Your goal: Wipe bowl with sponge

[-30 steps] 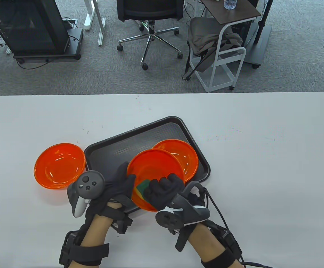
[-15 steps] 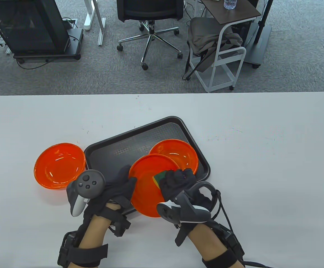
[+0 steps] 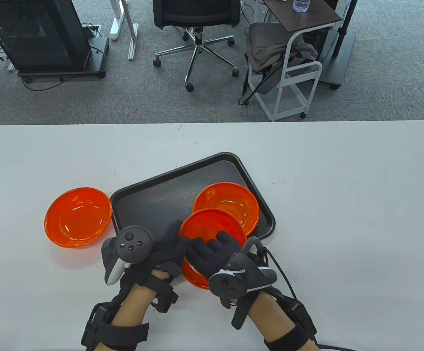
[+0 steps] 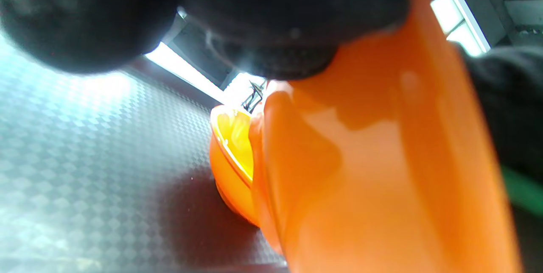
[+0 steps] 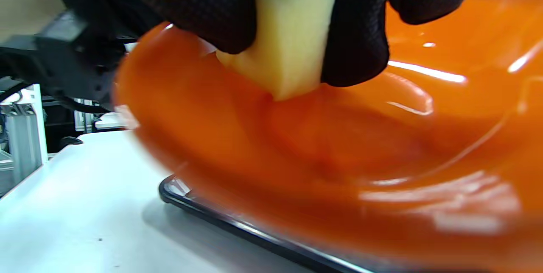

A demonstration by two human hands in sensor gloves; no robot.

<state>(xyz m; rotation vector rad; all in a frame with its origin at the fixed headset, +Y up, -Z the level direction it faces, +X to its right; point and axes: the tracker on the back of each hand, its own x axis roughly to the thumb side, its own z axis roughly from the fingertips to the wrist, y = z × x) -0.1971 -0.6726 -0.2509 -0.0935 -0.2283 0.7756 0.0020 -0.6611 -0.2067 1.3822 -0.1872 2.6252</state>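
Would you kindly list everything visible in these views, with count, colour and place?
bowls: 3, orange; held bowl over the tray's near edge, second bowl on the tray, third bowl on the table left of the tray
tray: 1, black, mid-table
sponge: 1, yellow, inside the held bowl
table: 1, white
office chair: 1, black, beyond the table
cart: 1, white, on the floor
left hand: black glove, grips the held bowl
right hand: black glove, holds the sponge

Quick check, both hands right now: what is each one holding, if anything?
Left hand: grips the rim of the tilted orange bowl over the tray.
Right hand: holds the sponge, pressing it inside that bowl.
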